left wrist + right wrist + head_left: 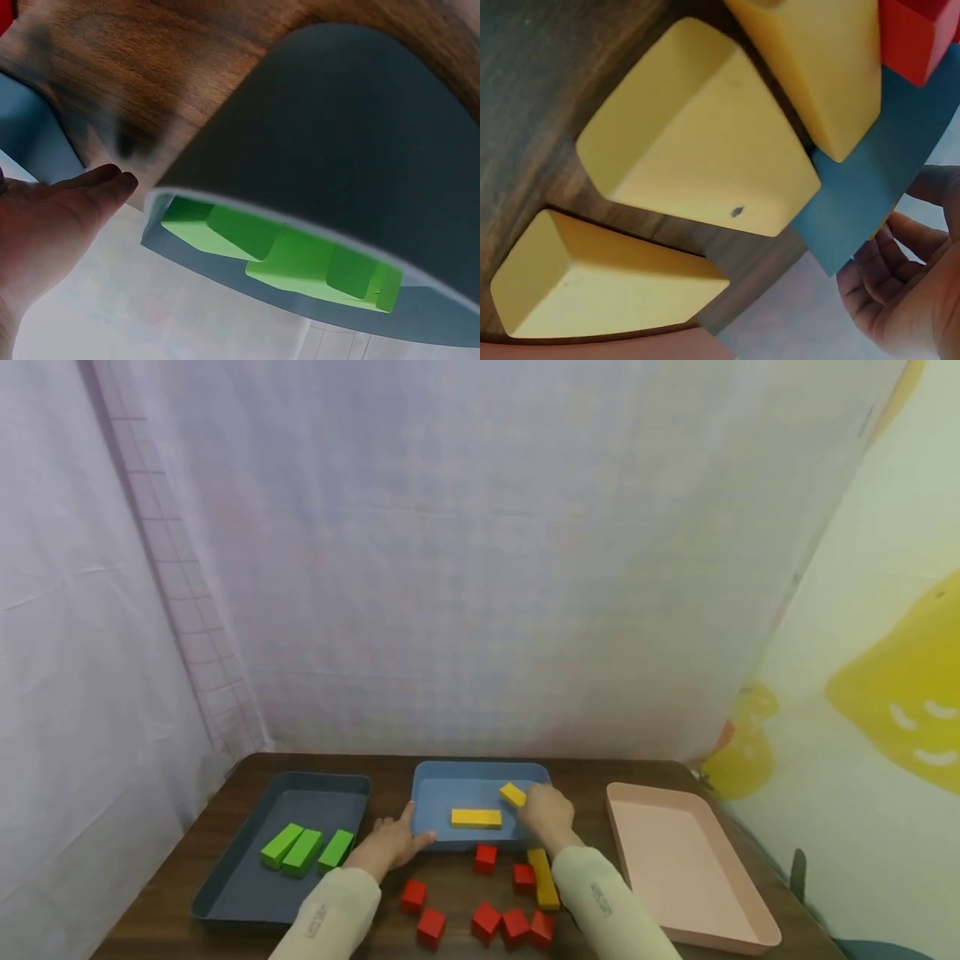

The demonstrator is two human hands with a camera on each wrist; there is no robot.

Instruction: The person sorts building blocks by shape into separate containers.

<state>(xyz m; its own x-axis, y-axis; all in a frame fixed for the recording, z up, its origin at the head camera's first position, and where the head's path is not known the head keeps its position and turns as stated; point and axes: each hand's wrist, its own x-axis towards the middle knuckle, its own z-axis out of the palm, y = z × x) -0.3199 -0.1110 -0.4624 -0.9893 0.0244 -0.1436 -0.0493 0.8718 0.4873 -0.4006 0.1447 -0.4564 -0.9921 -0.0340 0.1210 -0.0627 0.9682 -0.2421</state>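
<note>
My right hand (pixel 536 803) reaches into the light blue tray (pixel 465 774) and pinches a small yellow block (pixel 512 794) at its fingertips, just above the tray floor. A longer yellow block (pixel 476 817) lies flat in the same tray. In the right wrist view the right hand (pixel 900 300) shows curled fingers past the blue tray's edge (pixel 877 165). My left hand (pixel 401 839) rests with straight fingers on the table by the blue tray's front left corner. In the left wrist view the left hand (pixel 60 214) lies flat beside the dark grey tray (pixel 337 127).
Three green blocks (pixel 303 849) lie in the dark grey tray (pixel 247 893) on the left. Several red cubes (pixel 487 920) and yellow blocks (pixel 542 877) sit on the brown table in front. A pink tray (pixel 675 843) stands at the right. Cloth walls close in behind.
</note>
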